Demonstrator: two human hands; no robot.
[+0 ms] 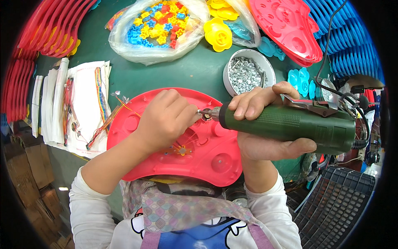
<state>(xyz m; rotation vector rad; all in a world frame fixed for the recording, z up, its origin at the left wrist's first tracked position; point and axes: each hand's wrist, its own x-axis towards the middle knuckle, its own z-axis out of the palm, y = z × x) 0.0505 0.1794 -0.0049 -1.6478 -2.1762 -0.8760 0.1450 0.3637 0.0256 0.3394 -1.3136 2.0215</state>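
Observation:
My right hand is wrapped round a dark green electric screwdriver, held level with its bit pointing left. The fingertips of my left hand are pinched together at the bit's tip, on what looks like a small silvery screw, mostly hidden by the fingers. Both hands are over a red moulded plastic shell, which lies with its hollow side up. Inside the shell are thin coloured wires and a small star-shaped part. Near the bit sits a small round part in the shell.
A white tub of screws stands beyond the screwdriver. Farther back are a bag of small coloured stars, yellow flower pieces and stacked red shells. Wires lie on white paper at left. A black crate is at lower right.

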